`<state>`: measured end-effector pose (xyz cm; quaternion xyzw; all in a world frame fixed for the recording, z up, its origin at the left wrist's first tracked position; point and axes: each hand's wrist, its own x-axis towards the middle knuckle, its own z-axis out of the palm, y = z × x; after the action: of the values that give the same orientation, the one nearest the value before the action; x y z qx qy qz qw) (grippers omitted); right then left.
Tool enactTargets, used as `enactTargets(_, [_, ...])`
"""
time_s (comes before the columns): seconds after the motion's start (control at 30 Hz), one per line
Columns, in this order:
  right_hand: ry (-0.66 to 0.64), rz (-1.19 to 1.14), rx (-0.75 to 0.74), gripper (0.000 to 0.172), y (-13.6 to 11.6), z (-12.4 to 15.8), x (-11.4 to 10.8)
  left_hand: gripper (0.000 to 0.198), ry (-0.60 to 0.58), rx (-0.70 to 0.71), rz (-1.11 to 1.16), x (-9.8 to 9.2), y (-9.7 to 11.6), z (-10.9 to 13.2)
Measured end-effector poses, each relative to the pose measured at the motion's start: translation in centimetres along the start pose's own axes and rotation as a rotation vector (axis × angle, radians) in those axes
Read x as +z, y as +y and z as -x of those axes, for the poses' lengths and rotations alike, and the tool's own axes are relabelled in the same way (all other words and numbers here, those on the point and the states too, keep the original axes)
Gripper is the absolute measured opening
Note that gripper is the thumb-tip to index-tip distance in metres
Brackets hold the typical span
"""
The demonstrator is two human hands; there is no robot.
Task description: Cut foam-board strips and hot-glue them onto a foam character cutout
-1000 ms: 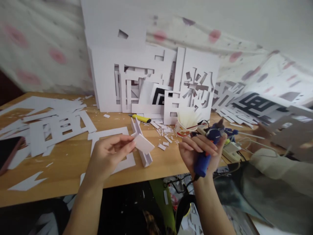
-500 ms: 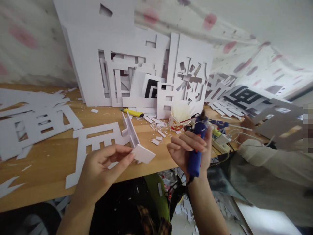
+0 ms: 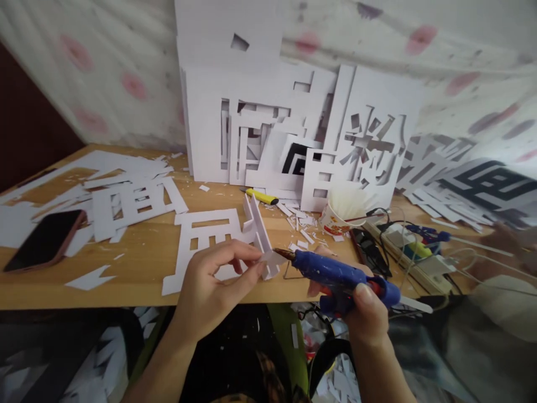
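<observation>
My left hand [image 3: 224, 280] pinches a small white foam board piece [image 3: 272, 262] between thumb and fingertips, just over the table's front edge. In my right hand [image 3: 364, 313] is a blue hot glue gun [image 3: 331, 270], its brown nozzle pointing left and touching or nearly touching that piece; I cannot tell which. A glue stick end juts from the gun's back. Right behind the pinched piece stands a narrow upright white strip assembly [image 3: 259, 226]. Beside it, a flat cut-out white board [image 3: 213, 218] lies on the table, partly covered by my left hand.
A yellow utility knife [image 3: 262, 196] and white scraps lie behind. A paper cup [image 3: 339, 215] holds glue sticks. Right of it are a power strip [image 3: 419, 268] and another blue glue gun [image 3: 432, 234]. A phone [image 3: 46, 238] lies left. Cut-out boards [image 3: 205, 134] lean at the back. A person's arm [image 3: 499, 263] is at right.
The glue gun has swung from upright to nearly level, its nozzle now at the small piece in my left hand. The view has turned left, bringing the phone into sight.
</observation>
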<state>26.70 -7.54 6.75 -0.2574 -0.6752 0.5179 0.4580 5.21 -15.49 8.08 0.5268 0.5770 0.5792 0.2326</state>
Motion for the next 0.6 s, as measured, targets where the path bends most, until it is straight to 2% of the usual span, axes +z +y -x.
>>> enactTargets(0.2, [0.046,0.005,-0.023,0.051,-0.14,0.33,0.31,0.006,0.010,-0.073,0.092,-0.02,0.15,0.21])
enactTargets(0.37, [0.021,0.024,-0.018,0.054,-0.22,0.22,0.42,0.005,0.000,-0.067,0.095,0.08,0.27,0.34])
enactTargets(0.6, [0.083,0.013,0.011,0.051,0.46,0.65,-0.06,0.005,0.008,-0.057,0.087,0.22,0.40,0.41])
